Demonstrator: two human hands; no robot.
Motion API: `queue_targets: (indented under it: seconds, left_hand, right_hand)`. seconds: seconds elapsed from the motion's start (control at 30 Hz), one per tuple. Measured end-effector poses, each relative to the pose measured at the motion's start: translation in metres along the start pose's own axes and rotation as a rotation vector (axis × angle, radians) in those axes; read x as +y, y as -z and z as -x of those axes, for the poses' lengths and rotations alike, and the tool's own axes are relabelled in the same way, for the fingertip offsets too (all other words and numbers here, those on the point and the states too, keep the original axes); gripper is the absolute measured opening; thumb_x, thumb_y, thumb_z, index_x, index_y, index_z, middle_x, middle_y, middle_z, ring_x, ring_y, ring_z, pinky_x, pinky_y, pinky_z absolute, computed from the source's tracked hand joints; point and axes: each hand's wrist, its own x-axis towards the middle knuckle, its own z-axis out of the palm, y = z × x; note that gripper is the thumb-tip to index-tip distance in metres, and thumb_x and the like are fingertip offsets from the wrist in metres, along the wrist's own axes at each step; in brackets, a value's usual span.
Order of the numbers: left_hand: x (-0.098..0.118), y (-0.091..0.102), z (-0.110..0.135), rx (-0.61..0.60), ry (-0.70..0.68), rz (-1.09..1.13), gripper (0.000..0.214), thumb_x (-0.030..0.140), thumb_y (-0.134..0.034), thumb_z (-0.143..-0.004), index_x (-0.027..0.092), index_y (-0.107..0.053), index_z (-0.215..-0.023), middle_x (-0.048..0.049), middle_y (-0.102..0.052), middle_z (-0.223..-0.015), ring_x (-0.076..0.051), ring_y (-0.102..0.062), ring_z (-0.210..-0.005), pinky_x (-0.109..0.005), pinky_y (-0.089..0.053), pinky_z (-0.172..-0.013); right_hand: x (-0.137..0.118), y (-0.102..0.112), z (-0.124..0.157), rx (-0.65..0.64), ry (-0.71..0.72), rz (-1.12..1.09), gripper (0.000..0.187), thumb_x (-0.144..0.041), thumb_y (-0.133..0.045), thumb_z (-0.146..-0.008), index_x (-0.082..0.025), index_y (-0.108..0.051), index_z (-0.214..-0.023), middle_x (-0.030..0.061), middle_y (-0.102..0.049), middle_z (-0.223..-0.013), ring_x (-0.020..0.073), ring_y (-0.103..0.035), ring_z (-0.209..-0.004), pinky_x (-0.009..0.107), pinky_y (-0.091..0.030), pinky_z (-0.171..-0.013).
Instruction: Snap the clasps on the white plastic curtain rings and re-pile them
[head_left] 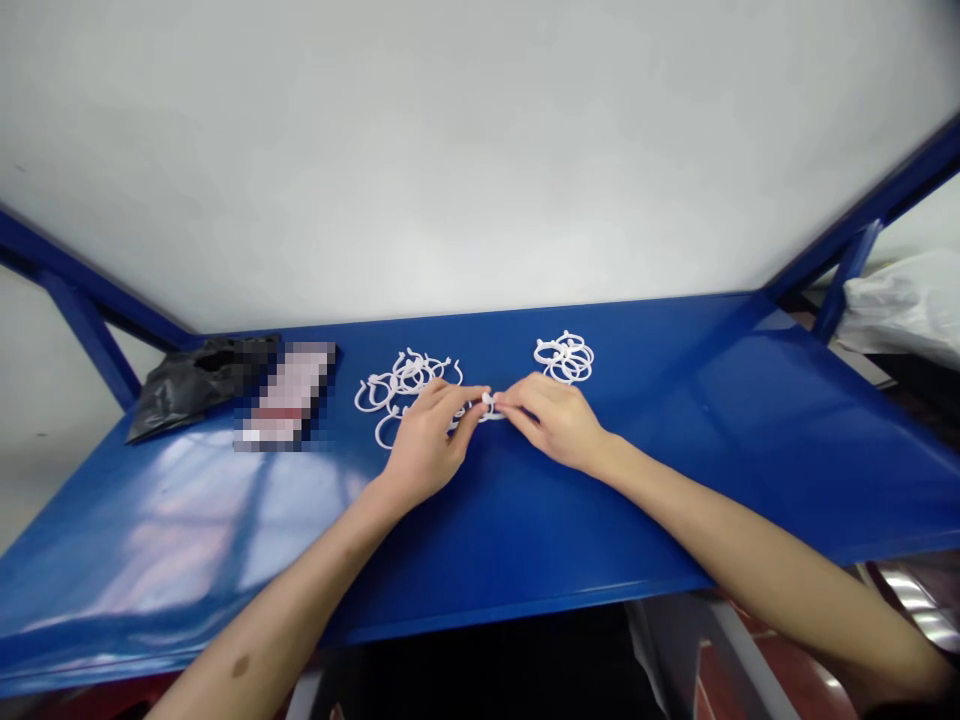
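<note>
Between my two hands is a white plastic curtain ring (491,415), partly covered by fingers. My left hand (431,435) pinches its left side with thumb and forefinger. On the other side, my right hand (559,415) grips the ring with closed fingertips near its knobbed end. A loose spread of several similar rings (409,375) lies beside and behind my left hand, some with visible gaps. Behind my right hand sits a smaller cluster of rings (574,358), overlapping one another and looking closed.
The blue table (525,540) has a white wall (480,160) behind it and blue frame bars at both sides. A black plastic bag (195,390) lies at the left beside a blurred-out flat object (289,395). A white bag (907,305) is off the right end.
</note>
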Motion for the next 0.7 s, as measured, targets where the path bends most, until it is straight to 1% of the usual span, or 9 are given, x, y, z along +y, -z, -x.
queue_targets:
  seconds: [0.07,0.1,0.2,0.3,0.37,0.43,0.6,0.7]
  left_hand:
    - [-0.012,0.003,-0.003,0.038,-0.041,-0.132,0.025,0.018,-0.050,-0.097,0.021,-0.069,-0.113,-0.0077,-0.073,-0.106,-0.023,-0.062,-0.097,-0.040,-0.052,-0.090]
    - [-0.020,0.005,-0.004,0.058,-0.043,-0.201,0.028,0.014,-0.049,-0.096,0.021,-0.070,-0.113,-0.0087,-0.072,-0.108,-0.025,-0.060,-0.099,-0.043,-0.051,-0.092]
    - [-0.046,0.007,-0.004,-0.006,-0.029,-0.358,0.035,0.007,-0.048,-0.089,0.021,-0.073,-0.109,-0.0115,-0.070,-0.114,-0.031,-0.055,-0.105,-0.048,-0.051,-0.091]
    - [-0.061,0.007,-0.002,-0.043,-0.023,-0.412,0.031,0.009,-0.050,-0.088,0.021,-0.076,-0.101,-0.0121,-0.070,-0.115,-0.033,-0.053,-0.104,-0.051,-0.051,-0.090]
    - [-0.061,0.007,-0.001,-0.038,-0.002,-0.421,0.027,0.013,-0.052,-0.090,0.022,-0.076,-0.096,-0.0113,-0.070,-0.112,-0.033,-0.053,-0.103,-0.051,-0.050,-0.089]
    - [-0.056,0.007,-0.001,-0.049,0.035,-0.435,0.024,0.018,-0.053,-0.092,0.021,-0.076,-0.094,-0.0107,-0.071,-0.110,-0.033,-0.052,-0.104,-0.051,-0.050,-0.089]
    - [-0.040,0.011,-0.003,-0.178,0.178,-0.519,0.028,0.024,-0.050,-0.096,0.020,-0.076,-0.106,-0.0115,-0.067,-0.123,-0.036,-0.049,-0.114,-0.056,-0.046,-0.093]
    - [-0.036,0.013,-0.004,-0.220,0.226,-0.536,0.028,0.027,-0.050,-0.097,0.020,-0.076,-0.104,-0.0111,-0.066,-0.126,-0.037,-0.048,-0.116,-0.056,-0.045,-0.092]
  right_hand:
    - [0.010,0.006,-0.005,0.047,-0.067,0.109,0.019,-0.027,-0.052,-0.101,-0.022,-0.071,-0.103,0.0068,-0.074,-0.097,0.0208,-0.066,-0.090,0.038,-0.055,-0.082]
    - [0.016,0.009,-0.007,0.082,-0.116,0.171,0.020,-0.028,-0.052,-0.101,-0.023,-0.071,-0.103,0.0073,-0.073,-0.099,0.0216,-0.065,-0.091,0.039,-0.054,-0.084]
    - [0.041,0.021,-0.008,0.167,-0.264,0.339,0.023,-0.030,-0.051,-0.101,-0.021,-0.072,-0.101,0.0090,-0.069,-0.097,0.0233,-0.061,-0.091,0.039,-0.052,-0.080]
    - [0.065,0.030,-0.005,0.157,-0.412,0.399,0.020,-0.028,-0.056,-0.097,-0.021,-0.074,-0.099,0.0086,-0.068,-0.090,0.0252,-0.059,-0.088,0.039,-0.050,-0.077]
    - [0.076,0.034,-0.003,0.123,-0.485,0.387,0.018,-0.026,-0.059,-0.094,-0.020,-0.075,-0.097,0.0083,-0.069,-0.088,0.0264,-0.058,-0.088,0.039,-0.050,-0.077]
    - [0.081,0.036,-0.001,0.102,-0.532,0.377,0.018,-0.025,-0.059,-0.093,-0.020,-0.075,-0.098,0.0082,-0.069,-0.088,0.0269,-0.057,-0.088,0.040,-0.049,-0.078]
    - [0.083,0.036,0.002,0.114,-0.602,0.419,0.020,-0.025,-0.058,-0.090,-0.020,-0.075,-0.097,0.0097,-0.068,-0.094,0.0287,-0.055,-0.094,0.042,-0.049,-0.082]
    - [0.082,0.034,0.002,0.135,-0.602,0.432,0.022,-0.026,-0.056,-0.092,-0.019,-0.075,-0.097,0.0114,-0.067,-0.098,0.0300,-0.054,-0.097,0.044,-0.049,-0.083]
